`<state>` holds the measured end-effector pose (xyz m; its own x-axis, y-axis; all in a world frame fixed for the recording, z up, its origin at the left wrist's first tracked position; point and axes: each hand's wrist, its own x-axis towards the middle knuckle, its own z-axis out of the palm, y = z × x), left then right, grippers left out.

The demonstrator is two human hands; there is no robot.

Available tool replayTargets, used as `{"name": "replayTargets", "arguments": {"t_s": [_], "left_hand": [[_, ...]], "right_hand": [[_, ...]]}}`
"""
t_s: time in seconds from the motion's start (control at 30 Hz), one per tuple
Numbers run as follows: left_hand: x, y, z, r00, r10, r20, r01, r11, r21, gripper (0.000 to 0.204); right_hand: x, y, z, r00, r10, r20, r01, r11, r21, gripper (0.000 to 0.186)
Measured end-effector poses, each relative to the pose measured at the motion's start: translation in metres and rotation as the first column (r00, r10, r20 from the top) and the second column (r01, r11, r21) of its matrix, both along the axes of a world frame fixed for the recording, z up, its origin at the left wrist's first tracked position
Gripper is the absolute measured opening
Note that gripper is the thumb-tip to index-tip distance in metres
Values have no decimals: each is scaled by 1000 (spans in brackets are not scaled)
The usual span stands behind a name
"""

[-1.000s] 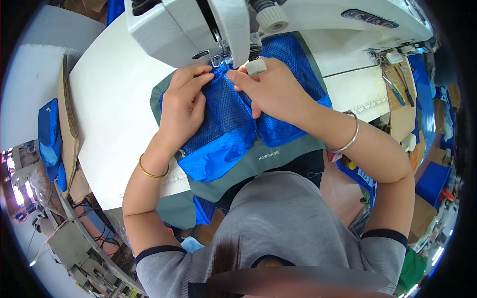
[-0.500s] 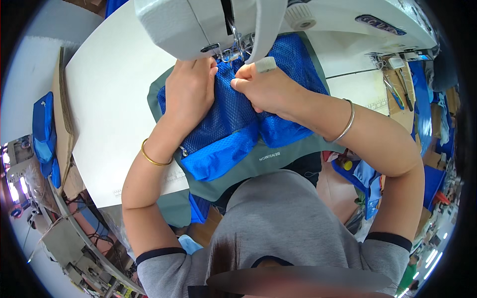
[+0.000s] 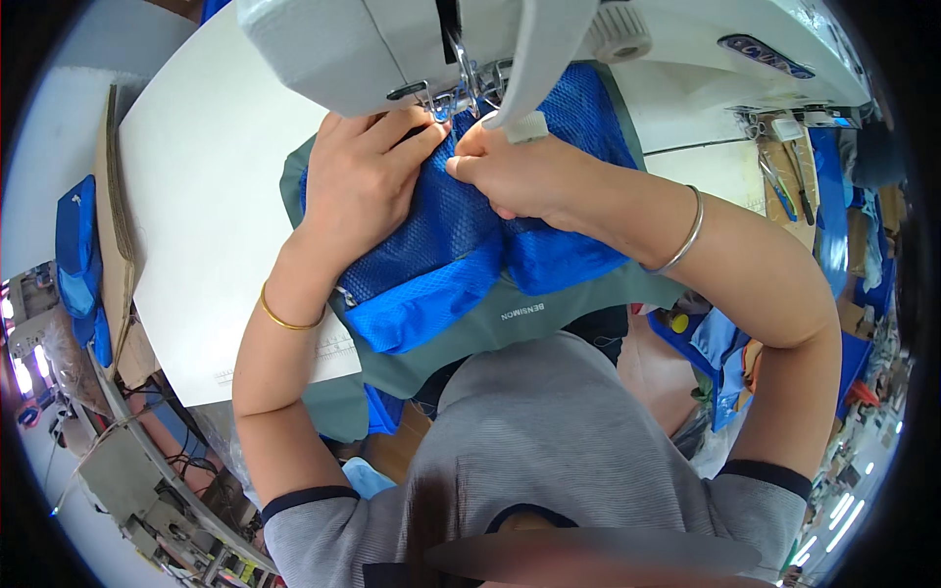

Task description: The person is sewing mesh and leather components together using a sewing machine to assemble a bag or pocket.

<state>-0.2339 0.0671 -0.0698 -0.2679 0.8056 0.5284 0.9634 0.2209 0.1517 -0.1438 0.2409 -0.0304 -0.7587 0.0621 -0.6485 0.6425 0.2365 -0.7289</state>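
Note:
A white sewing machine [image 3: 323,49] stands at the far side, its needle and presser foot [image 3: 461,98] over blue mesh fabric [image 3: 431,225]. The mesh, with a brighter blue band [image 3: 426,304], lies on a grey-green fabric panel [image 3: 470,333]. My left hand [image 3: 363,181] rests on the mesh just left of the presser foot, fingers stretched out and thumb reaching toward the needle. Right of the foot, my right hand [image 3: 520,171] pinches a fold of the mesh. A white wrap [image 3: 527,127] circles one of its fingers. The stitching point is partly hidden by my fingertips and the machine.
The white tabletop [image 3: 206,196] spreads to the left, with a ruler scale near its front edge. Tweezers [image 3: 777,186] and other small tools lie on a brown board at right. Cardboard [image 3: 115,225] and a blue folded piece [image 3: 78,265] stand beyond the left edge.
My left hand has shifted slightly left and its fingers have spread from a tighter grip. My right hand still pinches the mesh, which sits slightly farther left in view.

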Motion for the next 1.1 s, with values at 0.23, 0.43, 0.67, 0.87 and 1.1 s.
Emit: {"name": "replayTargets", "arguments": {"t_s": [0.23,0.43,0.67,0.87,1.1], "left_hand": [[2,-1,4,997,-31,-78,22,994,-111,29],[0,-7,2,994,-20,-109,4,990,-143,32],[0,-7,0,992,-32,-120,14,989,-145,32],[-4,-5,2,988,-41,-151,19,990,-143,34],[-2,-8,5,993,-29,-113,8,983,-182,34]], "right_hand": [[11,-7,0,912,363,-192,-230,839,493,21],[52,-9,-21,487,657,-576,179,570,802,32],[55,-8,-28,511,655,-556,118,588,800,40],[53,-13,-28,573,664,-480,69,545,835,41],[87,-22,-21,599,635,-489,180,488,854,47]]}}
